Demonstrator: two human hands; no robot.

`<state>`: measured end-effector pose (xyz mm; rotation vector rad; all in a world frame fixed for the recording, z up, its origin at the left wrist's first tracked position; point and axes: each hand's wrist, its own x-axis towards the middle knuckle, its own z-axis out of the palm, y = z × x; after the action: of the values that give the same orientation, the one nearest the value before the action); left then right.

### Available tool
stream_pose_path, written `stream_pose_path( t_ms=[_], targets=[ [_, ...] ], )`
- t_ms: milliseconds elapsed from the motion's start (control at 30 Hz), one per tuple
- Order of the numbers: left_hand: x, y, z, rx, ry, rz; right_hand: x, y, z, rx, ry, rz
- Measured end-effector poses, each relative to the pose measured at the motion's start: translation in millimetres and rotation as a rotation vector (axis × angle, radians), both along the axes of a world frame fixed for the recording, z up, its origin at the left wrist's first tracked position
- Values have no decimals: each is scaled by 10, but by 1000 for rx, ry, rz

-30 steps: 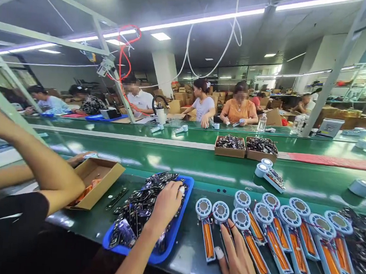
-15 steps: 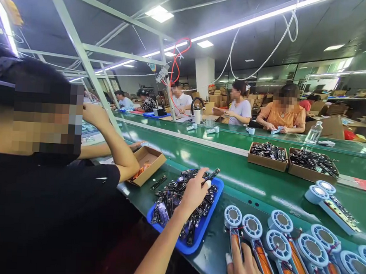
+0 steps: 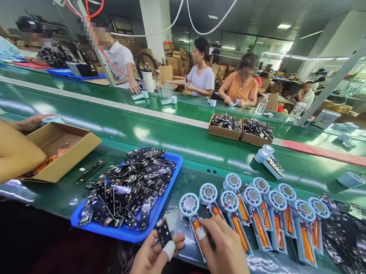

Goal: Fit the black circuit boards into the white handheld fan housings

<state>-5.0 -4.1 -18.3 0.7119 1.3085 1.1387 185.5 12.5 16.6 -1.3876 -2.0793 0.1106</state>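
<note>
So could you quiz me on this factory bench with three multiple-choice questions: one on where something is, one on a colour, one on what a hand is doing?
1. Where does the open cardboard box lie relative to the tray of circuit boards?
A. to its left
B. on top of it
C. to its right

2. What colour is that tray?
A. red
B. blue
C. yellow

3. What is the left hand doing?
A. lying flat and empty
B. reaching into the cardboard box
C. pinching a small black circuit board

Answers:
1 A, the box sits on the green bench left of the tray.
2 B, its rim is bright blue.
3 C, the fingers close on the board, while the right hand rests on a fan assembly.
</note>
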Motion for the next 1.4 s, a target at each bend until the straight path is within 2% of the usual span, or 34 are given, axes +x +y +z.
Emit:
stream_pose_path(
  t_ms=[100,200,267,367,500,567,767,967,1133,1400],
  targets=[
    [-38,93,-108,41,24,-23,-182,87,62,-1,-178,97],
    [-96,146,-169,53,55,-49,-302,171,13,21,-356,87],
    [-115,147,-161,47,85,-97,-307,218,-42,39,-396,75],
    [-106,140,-102,59,156,-130,-234,248,-100,30,-308,105],
    [-48,139,-42,132,202,-177,-141,224,-120,-59,25,150],
    [-10,119,-39,155,218,-166,-134,204,-115,-99,144,176],
    [81,44,-18,177,353,-94,-197,150,-90,-197,318,262],
    [138,213,140,110,251,-85,-203,136,-70,-179,138,300],
    [148,266,229,62,178,-101,-204,197,1,-86,7,310],
    [133,218,39,13,45,-47,-300,195,-85,62,-10,280]
  ],
)
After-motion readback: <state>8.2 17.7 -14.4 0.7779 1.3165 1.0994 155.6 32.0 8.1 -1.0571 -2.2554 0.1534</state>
